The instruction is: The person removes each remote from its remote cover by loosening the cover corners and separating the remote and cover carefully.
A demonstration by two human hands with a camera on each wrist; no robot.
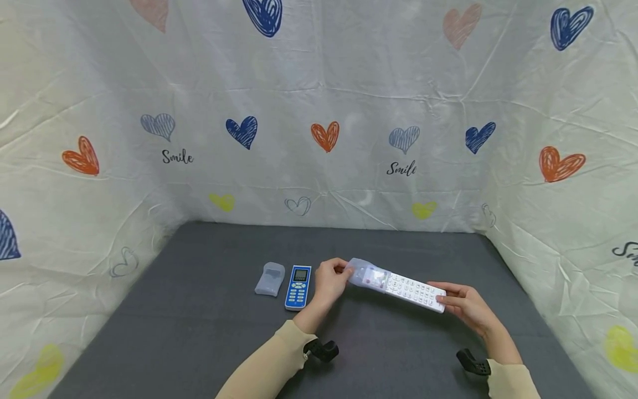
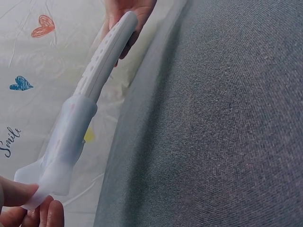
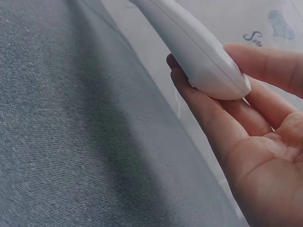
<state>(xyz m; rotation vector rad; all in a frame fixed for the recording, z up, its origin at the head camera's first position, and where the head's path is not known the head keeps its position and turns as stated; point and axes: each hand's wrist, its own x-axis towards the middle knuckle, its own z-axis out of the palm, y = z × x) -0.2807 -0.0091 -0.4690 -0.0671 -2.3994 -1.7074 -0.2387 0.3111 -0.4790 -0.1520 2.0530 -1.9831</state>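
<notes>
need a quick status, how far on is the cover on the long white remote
Partly on: the clear cover sheathes only one end of the white remote. The left hand pinches the cover; the right hand holds the bare end. Most buttons remain uncovered. The blue remote and its sleeve lie apart.

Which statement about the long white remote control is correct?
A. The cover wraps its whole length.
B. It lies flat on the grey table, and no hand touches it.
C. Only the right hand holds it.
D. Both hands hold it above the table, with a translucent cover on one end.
D: the left hand pinches the translucent cover on one end of the white remote, and the right hand holds the bare end above the table.
</notes>
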